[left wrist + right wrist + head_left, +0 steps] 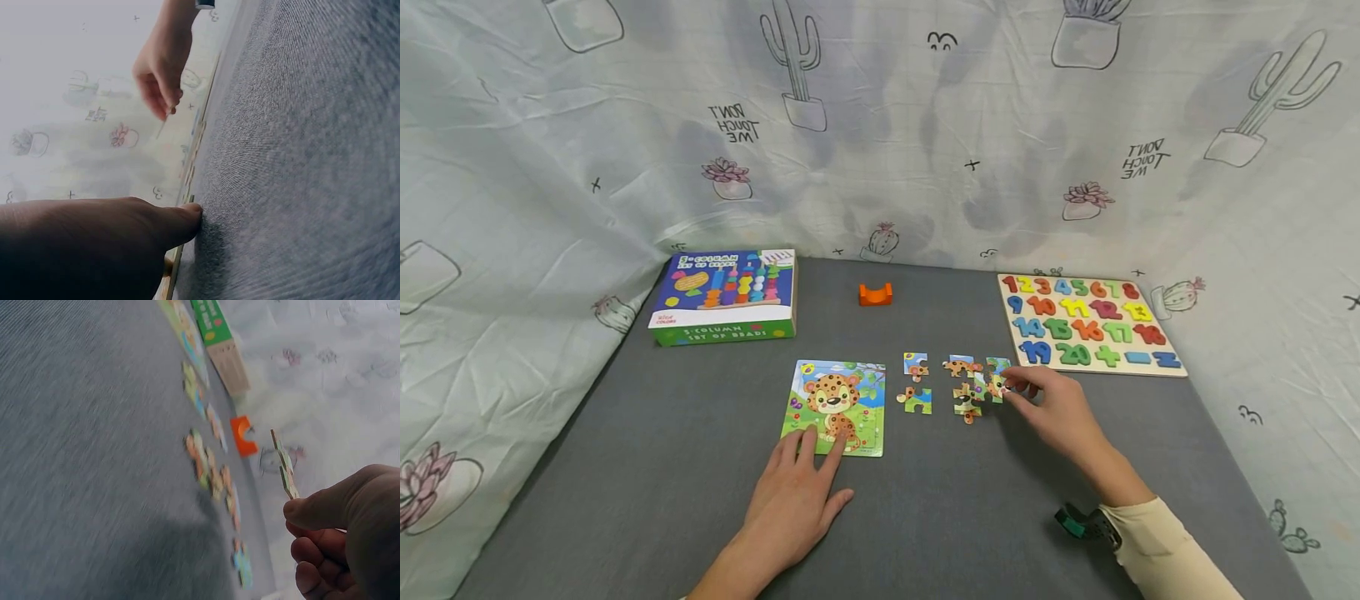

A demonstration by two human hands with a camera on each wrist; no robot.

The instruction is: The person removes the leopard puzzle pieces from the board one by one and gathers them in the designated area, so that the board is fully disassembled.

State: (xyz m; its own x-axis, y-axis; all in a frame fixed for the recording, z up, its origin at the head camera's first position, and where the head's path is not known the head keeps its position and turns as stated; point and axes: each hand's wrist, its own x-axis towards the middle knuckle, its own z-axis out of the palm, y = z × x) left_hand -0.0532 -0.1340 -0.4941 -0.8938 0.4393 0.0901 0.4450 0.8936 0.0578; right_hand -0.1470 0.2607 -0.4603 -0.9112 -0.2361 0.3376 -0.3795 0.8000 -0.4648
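A leopard picture puzzle (867,421) lies on the grey table, and my left hand (796,498) rests on its lower edge with fingers extended. To its right, my right hand (1058,410) pinches a small jigsaw piece (285,470) between thumb and fingers. In the right wrist view this piece is raised above the table, seen nearly edge-on. Several loose jigsaw pieces lie between the hands, among them a blue-topped piece (915,364), a green one (917,401) and a spotted one (961,365). The left thumb (181,225) touches the table beside the puzzle.
At the back left is a bead-set box (722,292). An orange notched block (876,295) stands near the back edge. A wooden number board (1082,325) lies at the back right, beyond my right hand. Patterned cloth (880,125) hangs behind the table.
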